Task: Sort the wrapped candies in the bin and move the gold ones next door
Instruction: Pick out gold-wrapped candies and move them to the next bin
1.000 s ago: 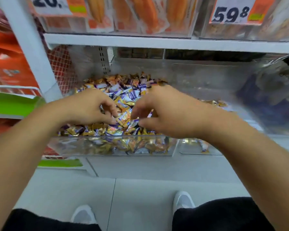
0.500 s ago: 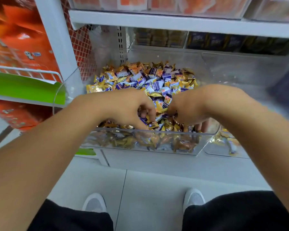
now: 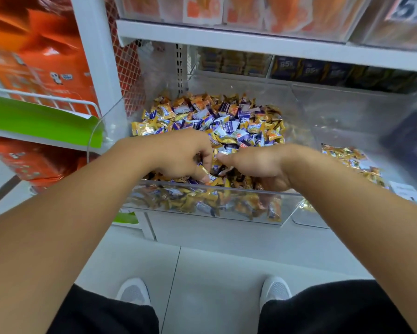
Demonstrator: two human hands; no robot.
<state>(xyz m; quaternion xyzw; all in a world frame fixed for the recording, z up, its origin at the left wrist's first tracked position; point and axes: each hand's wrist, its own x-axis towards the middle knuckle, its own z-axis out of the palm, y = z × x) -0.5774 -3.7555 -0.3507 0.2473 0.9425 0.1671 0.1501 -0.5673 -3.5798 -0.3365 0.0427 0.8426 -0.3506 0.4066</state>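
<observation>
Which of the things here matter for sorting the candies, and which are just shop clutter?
Part of the job:
- mixed candy bin
- mixed gold and purple candies
- neighbouring bin with a small gold pile
- left hand, right hand, both digging in the candies

Just lying about:
- orange packs
- green shelf strip
- dark boxes behind
- price tag

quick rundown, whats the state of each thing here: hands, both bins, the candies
left hand: fingers curled down into the pile, thumb on a gold candy
right hand: curled in the pile, grip hidden
candy bin: open-topped, heaped with mixed gold and purple candies
bin next door: mostly bare, with a small heap of gold candies
</observation>
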